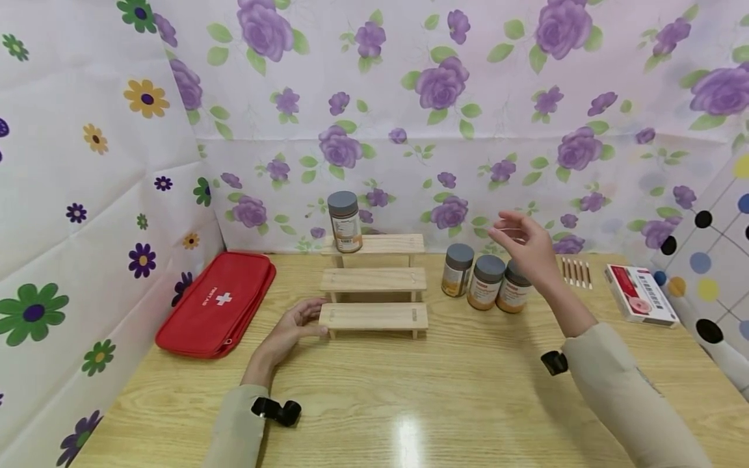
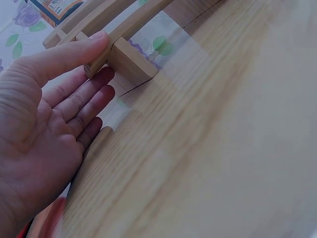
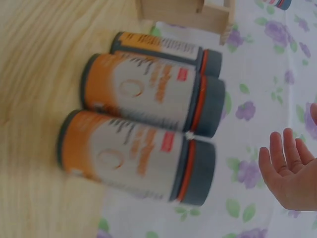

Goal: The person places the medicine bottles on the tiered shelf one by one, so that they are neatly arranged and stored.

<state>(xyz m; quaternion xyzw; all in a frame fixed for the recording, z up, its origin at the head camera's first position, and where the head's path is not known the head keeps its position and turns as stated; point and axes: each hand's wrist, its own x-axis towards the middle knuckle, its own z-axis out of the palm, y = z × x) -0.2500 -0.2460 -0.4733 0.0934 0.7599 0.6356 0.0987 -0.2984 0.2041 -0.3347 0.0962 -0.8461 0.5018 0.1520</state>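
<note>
A three-tier wooden display rack (image 1: pixel 374 315) stands at the middle of the table. At the left end of its lowest tier, my left hand (image 1: pixel 290 333) pinches the board, thumb on top and fingertips underneath, as the left wrist view shows. One grey-lidded jar (image 1: pixel 346 227) stands upright on the left of the top tier. Right of the rack, three similar jars (image 1: pixel 486 283) stand close together on the table, with orange and white labels. My right hand (image 1: pixel 526 247) hovers above the rightmost jar, fingers loosely bent and nothing in them.
On the left lies a red first-aid pouch (image 1: pixel 216 305). Behind my right forearm are several cotton swabs (image 1: pixel 577 273) in a row, and a red-and-white box (image 1: pixel 640 294) lies farther right. Flowered cloth (image 1: pixel 398 175) hangs behind the wooden table (image 1: pixel 421 390).
</note>
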